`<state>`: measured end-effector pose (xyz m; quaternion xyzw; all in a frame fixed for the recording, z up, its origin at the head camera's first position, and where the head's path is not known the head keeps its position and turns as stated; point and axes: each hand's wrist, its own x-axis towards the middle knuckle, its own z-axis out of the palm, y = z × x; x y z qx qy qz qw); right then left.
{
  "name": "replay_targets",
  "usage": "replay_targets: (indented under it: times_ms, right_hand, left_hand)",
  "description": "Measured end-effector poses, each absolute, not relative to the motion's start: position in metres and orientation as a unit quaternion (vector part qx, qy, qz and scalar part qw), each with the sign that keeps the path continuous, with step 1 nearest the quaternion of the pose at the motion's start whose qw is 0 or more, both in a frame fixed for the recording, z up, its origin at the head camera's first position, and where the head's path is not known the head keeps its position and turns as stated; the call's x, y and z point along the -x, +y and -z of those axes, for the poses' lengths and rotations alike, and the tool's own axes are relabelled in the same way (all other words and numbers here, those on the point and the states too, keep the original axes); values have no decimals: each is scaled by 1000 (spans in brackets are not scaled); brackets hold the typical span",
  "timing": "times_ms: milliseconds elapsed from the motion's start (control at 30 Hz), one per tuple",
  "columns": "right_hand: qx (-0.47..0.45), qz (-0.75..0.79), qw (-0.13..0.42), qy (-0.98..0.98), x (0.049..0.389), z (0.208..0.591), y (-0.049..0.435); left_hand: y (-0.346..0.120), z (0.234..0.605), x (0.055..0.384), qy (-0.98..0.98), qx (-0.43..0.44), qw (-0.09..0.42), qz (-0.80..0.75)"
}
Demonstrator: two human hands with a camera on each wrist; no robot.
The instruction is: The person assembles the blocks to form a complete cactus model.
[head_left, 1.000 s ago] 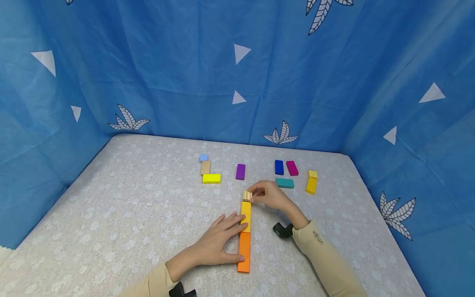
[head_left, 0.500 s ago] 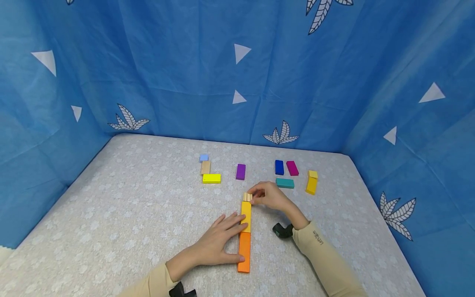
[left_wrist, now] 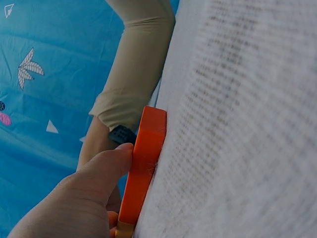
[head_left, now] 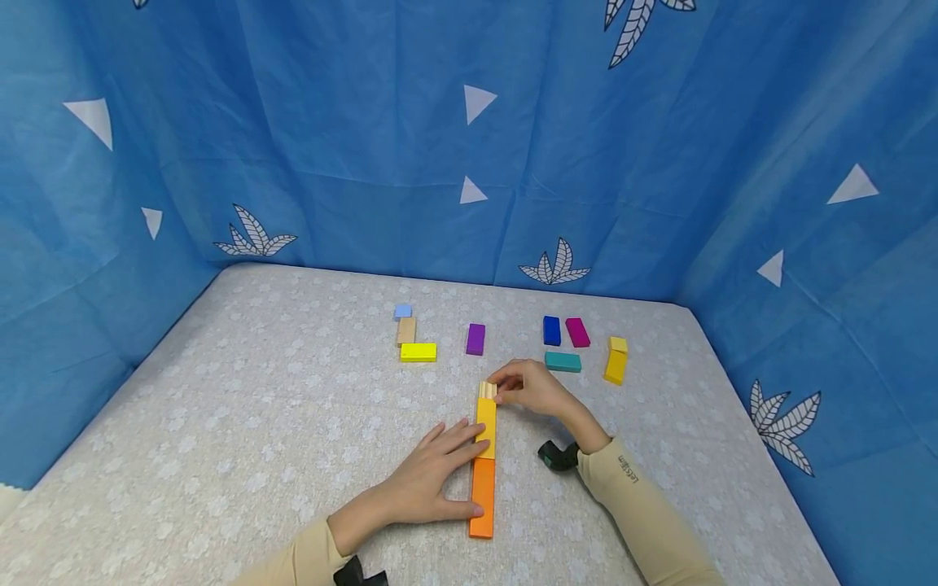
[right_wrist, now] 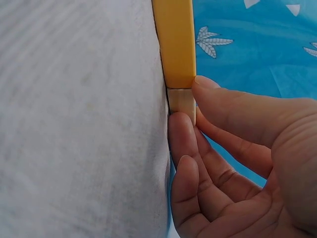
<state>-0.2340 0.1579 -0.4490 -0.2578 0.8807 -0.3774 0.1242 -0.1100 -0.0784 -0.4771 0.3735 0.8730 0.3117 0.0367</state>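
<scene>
An orange block (head_left: 482, 498) and a yellow-orange block (head_left: 487, 427) lie end to end in a straight row on the table. My left hand (head_left: 432, 476) is spread beside them, its thumb on the orange block and its fingertips on the yellow-orange one. At the row's far end my right hand (head_left: 533, 386) pinches a small pale wooden block (head_left: 487, 391) with grooves on top. The right wrist view has this wooden block (right_wrist: 182, 101) flush against the end of the yellow-orange block (right_wrist: 177, 44). In the left wrist view, the left thumb presses the side of the orange block (left_wrist: 143, 166).
Behind the hands lie a purple block (head_left: 475, 339), a teal block (head_left: 563, 362), a dark blue block (head_left: 552, 330) and a magenta block (head_left: 577, 332). Bright yellow (head_left: 418, 352), tan and light blue blocks sit left; two yellow ones right. Blue curtains enclose the table (head_left: 256, 391).
My right hand has slid the small wooden block slightly toward me, and it now meets the yellow-orange block's end. The left hand has stayed in place.
</scene>
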Motion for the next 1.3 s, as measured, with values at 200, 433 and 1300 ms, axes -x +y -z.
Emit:
replay_targets:
  times_ms: [200,433,1300]
  right_hand:
    - [251,374,123,884,233,447,157]
    - [240,383,87,888,228,447,167]
    - [68,462,-82,880,240,453,237]
  left_hand:
    - [-78,478,110,874,-372,38,-312]
    - [-77,480,110,875,-372,38,-307]
    - [-80,480,110,870,-374,35,-319]
